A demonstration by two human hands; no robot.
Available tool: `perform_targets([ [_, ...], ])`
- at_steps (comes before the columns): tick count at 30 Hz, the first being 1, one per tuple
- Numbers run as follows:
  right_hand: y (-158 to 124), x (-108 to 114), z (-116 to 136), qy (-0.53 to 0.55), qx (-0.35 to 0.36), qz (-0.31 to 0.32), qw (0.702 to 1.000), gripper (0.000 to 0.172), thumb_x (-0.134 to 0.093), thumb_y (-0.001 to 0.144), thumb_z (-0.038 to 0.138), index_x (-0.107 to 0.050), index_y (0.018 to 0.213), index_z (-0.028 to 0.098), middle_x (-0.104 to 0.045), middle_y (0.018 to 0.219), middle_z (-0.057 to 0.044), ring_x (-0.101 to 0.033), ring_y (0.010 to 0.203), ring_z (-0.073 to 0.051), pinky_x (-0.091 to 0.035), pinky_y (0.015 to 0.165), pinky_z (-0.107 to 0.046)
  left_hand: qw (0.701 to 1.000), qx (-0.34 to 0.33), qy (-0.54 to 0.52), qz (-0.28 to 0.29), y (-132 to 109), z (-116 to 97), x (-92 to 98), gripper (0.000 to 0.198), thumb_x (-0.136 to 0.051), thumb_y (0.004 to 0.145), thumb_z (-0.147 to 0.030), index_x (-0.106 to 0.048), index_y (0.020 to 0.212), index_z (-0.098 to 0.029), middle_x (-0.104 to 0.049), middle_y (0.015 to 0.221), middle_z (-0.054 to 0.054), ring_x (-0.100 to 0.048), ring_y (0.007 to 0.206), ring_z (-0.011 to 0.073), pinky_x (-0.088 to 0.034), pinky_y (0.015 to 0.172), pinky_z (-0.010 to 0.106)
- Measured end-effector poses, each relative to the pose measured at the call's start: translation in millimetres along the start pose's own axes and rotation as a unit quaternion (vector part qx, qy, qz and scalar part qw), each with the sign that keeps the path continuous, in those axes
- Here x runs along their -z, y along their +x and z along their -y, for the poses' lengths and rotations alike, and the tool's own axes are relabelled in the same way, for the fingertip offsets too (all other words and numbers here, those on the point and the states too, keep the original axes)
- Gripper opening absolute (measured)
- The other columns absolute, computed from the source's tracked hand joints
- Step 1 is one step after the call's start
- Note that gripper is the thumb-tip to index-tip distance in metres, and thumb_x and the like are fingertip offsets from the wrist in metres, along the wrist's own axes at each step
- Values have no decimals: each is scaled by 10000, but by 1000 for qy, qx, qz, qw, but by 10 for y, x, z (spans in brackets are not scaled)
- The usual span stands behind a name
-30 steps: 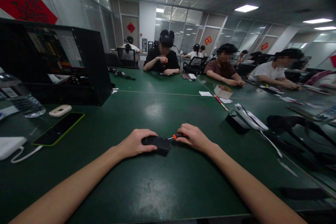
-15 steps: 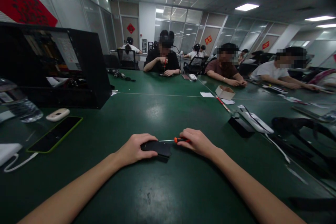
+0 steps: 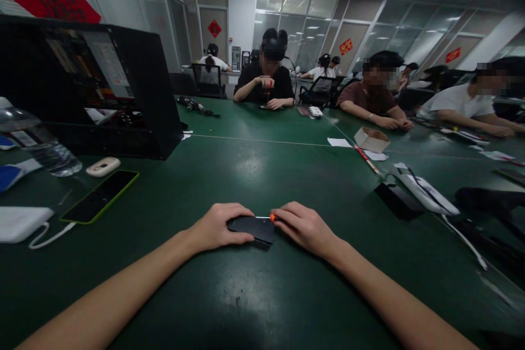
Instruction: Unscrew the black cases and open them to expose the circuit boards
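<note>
Left hand: the left hand (image 3: pixel 217 227) is laid over the left end of a flat black device (image 3: pixel 256 228). The fingers are curled along its far edge and the thumb is pressed to its near side, so the device is gripped.
Right hand: the right hand (image 3: pixel 305 225) is closed around a small screwdriver (image 3: pixel 272 217). Only its orange collar and a short stretch of shaft are seen past the fingertips.
Black device: it is laid flat on the green counter (image 3: pixel 246 295), between the two hands.
Screwdriver tip: it is pointed left along the device's far edge; whether contact is made cannot be told.
Left side: a phone in a green case (image 3: pixel 100 196), a white power bank (image 3: pixel 20 223) and a water bottle (image 3: pixel 41 147) are set well apart from the hands.
Right side: a black adapter (image 3: pixel 397 200) is placed on the counter.
Far side: other people are seated.
</note>
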State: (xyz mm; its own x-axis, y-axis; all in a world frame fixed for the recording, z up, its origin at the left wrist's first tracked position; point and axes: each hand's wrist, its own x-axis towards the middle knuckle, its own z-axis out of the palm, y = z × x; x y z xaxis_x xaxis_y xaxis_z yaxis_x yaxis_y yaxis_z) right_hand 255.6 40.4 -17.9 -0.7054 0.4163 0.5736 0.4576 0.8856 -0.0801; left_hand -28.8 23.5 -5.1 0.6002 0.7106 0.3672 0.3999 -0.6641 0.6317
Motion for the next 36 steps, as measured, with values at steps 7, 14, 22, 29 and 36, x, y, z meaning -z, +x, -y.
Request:
perform_targets([
  [7,-19,-29,67,59,-35,10,998,274,-517,1001,212,-604,1254,157,-698,1068,-120,-664,940,-190,-591,825,-329,1000,4,2,-5,-9,14,-8,460,-795,811,-471,-721,1149,-168,-768,1073,116,-723,955,245,-535,865,327],
  [14,7,-27,75,155,-66,91,982,317,-447,1026,239,-574,1310,180,-693,1122,-113,-651,995,-197,-577,880,-370,1000,-7,-8,-13,12,-23,-2,436,-800,811,-451,-723,1128,-161,-764,1063,119,-718,964,247,-533,876,341],
  [22,-17,35,-23,110,-122,105,981,291,-492,1001,276,-622,1245,183,-701,1063,-116,-637,937,-227,-563,829,-410,971,102,-116,-182,74,-79,16,434,-652,891,-574,-751,962,-158,-724,912,91,-655,857,232,-499,825,348],
  [29,-27,20,-43,114,-129,106,979,279,-500,1000,269,-629,1237,197,-689,1130,-116,-634,997,-225,-561,876,-409,804,245,-474,-262,164,50,0,624,-483,950,-675,-694,953,-88,-481,565,-22,-413,527,118,-410,578,244],
  [36,-40,9,-69,122,-128,107,979,278,-508,1000,272,-625,1242,199,-680,1157,-116,-620,1036,-223,-549,914,-415,729,241,-607,-205,163,41,47,367,-562,986,-517,-608,930,-157,-554,639,-17,-481,550,105,-473,622,232],
])
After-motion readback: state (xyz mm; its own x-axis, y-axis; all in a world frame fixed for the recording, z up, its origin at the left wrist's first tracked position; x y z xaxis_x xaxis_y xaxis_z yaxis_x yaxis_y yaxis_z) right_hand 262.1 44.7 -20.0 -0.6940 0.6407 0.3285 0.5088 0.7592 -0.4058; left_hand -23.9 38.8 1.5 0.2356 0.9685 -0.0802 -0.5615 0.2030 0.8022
